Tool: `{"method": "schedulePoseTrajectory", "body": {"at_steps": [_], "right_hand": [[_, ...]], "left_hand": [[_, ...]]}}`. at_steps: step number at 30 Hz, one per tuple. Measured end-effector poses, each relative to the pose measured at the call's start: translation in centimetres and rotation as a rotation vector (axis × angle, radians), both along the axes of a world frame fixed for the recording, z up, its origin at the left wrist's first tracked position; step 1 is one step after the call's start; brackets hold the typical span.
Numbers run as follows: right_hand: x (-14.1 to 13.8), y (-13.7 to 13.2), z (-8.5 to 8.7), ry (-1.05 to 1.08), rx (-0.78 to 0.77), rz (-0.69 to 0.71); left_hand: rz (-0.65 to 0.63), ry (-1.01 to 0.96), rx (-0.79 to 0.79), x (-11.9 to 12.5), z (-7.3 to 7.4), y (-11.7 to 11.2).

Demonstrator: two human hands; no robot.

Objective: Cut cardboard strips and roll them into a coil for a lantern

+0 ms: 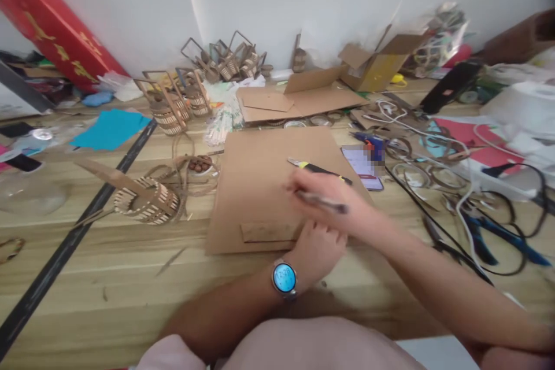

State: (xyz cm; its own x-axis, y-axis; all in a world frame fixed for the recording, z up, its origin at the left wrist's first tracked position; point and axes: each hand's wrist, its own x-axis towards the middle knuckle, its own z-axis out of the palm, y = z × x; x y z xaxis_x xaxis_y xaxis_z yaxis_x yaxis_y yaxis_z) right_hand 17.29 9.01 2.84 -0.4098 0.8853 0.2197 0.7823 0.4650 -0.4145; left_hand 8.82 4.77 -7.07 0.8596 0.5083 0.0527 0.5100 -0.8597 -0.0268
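Right hand [338,196], towards 3 o'clock from the middle of the cardboard sheet [255,173]: blurring, its fingertips running together;
pen [325,203], within it: blurring likewise, its tip hiding behind the fingers;
left hand [318,254], 5 o'clock: partly disappearing behind the right hand;
thin flat piece [262,233], 6 o'clock: its right end hiding behind the left hand;
phone [354,159], 3 o'clock, farther out: showing text too small for reading;
red box [56,34], 10 o'clock: bearing gold characters, blurring beyond legibility;
bracelet-like ring [18,247], 9 o'clock: running off the left edge
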Motion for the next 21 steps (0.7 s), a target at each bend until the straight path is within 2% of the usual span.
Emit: {"method": "schedulePoseTrajectory", "body": {"at_steps": [4, 7, 10, 13, 16, 21], "right_hand": [[9.9, -3.1, -1.8, 0.086, 0.026, -0.311], [13.8, -6.3, -4.2, 0.123, -0.045, -0.458], [15.0, -8.8, -6.7, 0.121, -0.143, -0.477], [15.0, -9.9, -8.5, 0.119, -0.109, -0.469], [15.2, -10.0, -9.5, 0.087, -0.064, -0.433], [16.1, -9.5, -9.9, 0.061, -0.063, -0.369]], "left_hand": [[-0.007, 0.006, -0.041, 0.2, 0.2, 0.2], [-0.003, 0.019, -0.066, 0.1, 0.5, 0.6], [-0.025, 0.035, -0.079, -0.3, 0.9, 1.1], [-0.062, 0.050, -0.080, -0.8, 1.5, 1.7], [-0.082, 0.078, -0.078, -1.3, 1.8, 2.1], [-0.091, 0.101, -0.079, -1.5, 1.9, 2.2]]}}
